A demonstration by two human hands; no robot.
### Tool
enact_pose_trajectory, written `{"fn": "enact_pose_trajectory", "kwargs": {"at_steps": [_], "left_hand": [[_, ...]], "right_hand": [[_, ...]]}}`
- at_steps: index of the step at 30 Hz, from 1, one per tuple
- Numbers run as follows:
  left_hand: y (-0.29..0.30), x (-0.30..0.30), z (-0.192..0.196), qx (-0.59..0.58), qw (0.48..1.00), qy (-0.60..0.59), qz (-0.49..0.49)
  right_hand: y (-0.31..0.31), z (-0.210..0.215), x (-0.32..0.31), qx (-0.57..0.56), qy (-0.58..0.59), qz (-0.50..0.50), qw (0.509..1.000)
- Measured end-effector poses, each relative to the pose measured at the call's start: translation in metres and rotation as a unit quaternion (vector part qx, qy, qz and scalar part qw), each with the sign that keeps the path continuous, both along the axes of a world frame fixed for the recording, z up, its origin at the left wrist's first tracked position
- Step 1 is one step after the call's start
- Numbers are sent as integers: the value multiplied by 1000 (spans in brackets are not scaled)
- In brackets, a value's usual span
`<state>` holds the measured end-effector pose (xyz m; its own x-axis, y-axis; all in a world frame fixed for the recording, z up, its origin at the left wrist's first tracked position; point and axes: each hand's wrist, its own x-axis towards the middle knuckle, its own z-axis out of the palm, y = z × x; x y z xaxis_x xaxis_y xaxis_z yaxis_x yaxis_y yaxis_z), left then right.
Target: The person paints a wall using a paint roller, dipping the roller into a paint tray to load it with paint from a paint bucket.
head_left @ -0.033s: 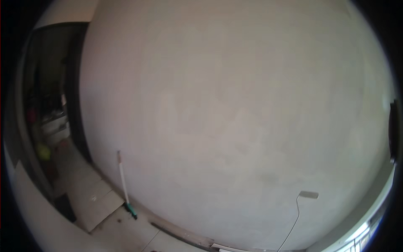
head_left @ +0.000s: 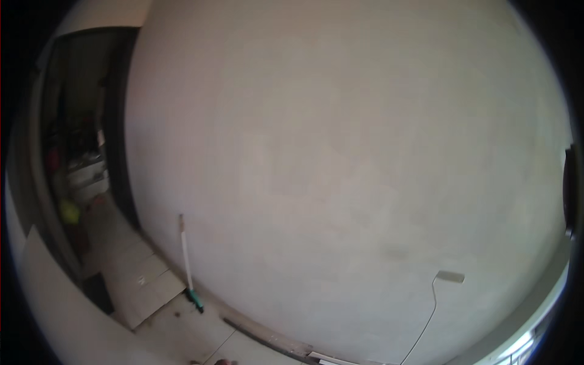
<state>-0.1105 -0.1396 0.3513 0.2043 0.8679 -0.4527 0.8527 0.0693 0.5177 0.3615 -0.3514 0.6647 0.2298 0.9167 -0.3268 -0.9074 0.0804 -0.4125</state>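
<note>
Neither of my hands shows in the head view. At the lower right, a paint roller [head_left: 451, 277] with a pale sleeve appears against the large light wall [head_left: 340, 170]. Its thin bent rod [head_left: 428, 321] runs down and leaves the picture at the lower edge. The grip end is out of sight, so what holds it is hidden. Whether the sleeve touches the wall, I cannot tell. Uneven, patchy shades cover the wall.
A broom [head_left: 186, 258] with a white pole and green head leans on the wall at lower left. Beyond it, a dark-framed doorway [head_left: 115, 121] opens. A pale board [head_left: 48, 292] stands near left. Along the wall's foot lies a dark strip [head_left: 261, 342]. A window [head_left: 523, 347] is at lower right.
The view has shifted a little, so the doorway and broom sit farther right and higher. The roller appears slightly higher. Small dark reddish shapes show more at the lower edge.
</note>
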Motion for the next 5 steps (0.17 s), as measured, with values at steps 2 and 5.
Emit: {"fn": "enact_pose_trajectory", "kwargs": {"at_steps": [2, 5], "left_hand": [[-16, -58, -33, -7, 999, 9, 32], [-20, -136, -40, -24, 993, -13, 116]], "right_hand": [[42, 89, -51, -5, -49, -21, 999], [76, 139, -114, 32, 52, -19, 998]]}}
